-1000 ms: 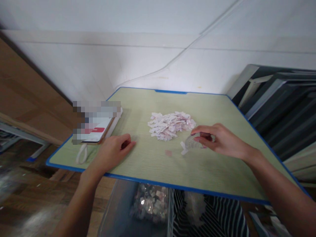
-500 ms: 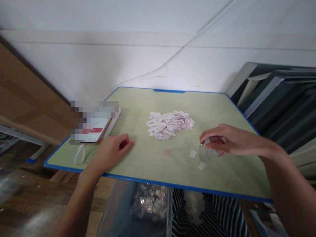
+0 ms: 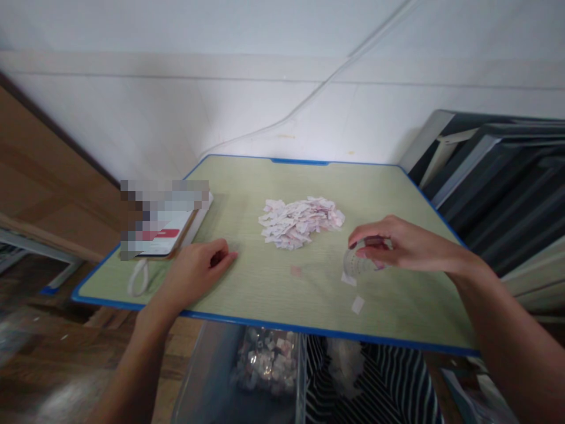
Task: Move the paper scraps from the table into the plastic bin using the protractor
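Note:
My right hand [image 3: 399, 244] curls its fingers and thumb around a clear round plastic cup [image 3: 353, 263], held tilted low over the right side of the table [image 3: 247, 294]. Part of the cup is hidden by the fingers. Just below it lies a small white paper slip [image 3: 358, 304], and another slip [image 3: 348, 281] is partly behind its edge. A pinkish slip [image 3: 295, 271] sits farther left. In the middle rises a heap of small folded paper pieces [image 3: 300, 224]. My left hand [image 3: 198, 268] rests loosely closed on the table's left part, with nothing visible in it.
A phone [image 3: 163, 235] lies on a white box at the left, partly pixelated, with a white strap loop [image 3: 139, 277] below. Under the front edge stands a clear bin [image 3: 189, 377] holding a bag of paper bits [image 3: 267, 359]. Dark folded panels [image 3: 498, 171] lean at the right.
My right hand has shifted slightly left and up with the cup, which now overlaps one white slip. The left hand stays put; the whole view has drifted slightly.

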Available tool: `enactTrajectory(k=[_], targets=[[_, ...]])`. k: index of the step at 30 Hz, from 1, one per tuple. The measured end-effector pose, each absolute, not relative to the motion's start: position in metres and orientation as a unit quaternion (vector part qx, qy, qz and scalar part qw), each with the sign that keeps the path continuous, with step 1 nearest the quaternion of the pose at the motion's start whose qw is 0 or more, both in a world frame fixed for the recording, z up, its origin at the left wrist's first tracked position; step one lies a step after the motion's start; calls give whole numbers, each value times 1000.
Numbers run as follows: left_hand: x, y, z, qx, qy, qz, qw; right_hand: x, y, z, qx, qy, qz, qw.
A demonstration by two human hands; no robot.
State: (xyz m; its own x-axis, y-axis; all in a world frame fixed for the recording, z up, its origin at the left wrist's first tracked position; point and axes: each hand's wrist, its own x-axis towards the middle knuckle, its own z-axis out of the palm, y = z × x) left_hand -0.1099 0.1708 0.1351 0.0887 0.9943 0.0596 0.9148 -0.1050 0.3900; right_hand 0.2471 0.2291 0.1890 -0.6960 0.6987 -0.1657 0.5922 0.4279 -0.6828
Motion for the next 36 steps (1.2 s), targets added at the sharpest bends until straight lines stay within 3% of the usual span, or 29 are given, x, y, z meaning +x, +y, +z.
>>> enactTrajectory(k=[7,18,22,25,32,36], targets=[[-109,170,135,721,663,152,130,241,222,190,-304,-836,454,-43],[-111,172,134,721,663,154,128,233,220,187,-245,-830,498,-47],[-111,171,134,721,662,158,128,234,219,189,-224,-810,536,-86],[-110,171,135,722,661,159,128,234,220,189,-255,-804,535,-52],[-110,171,135,722,663,152,127,222,233,166,-500,-719,448,180],[-109,171,136,724,661,153,123,220,235,160,-529,-730,410,139]])
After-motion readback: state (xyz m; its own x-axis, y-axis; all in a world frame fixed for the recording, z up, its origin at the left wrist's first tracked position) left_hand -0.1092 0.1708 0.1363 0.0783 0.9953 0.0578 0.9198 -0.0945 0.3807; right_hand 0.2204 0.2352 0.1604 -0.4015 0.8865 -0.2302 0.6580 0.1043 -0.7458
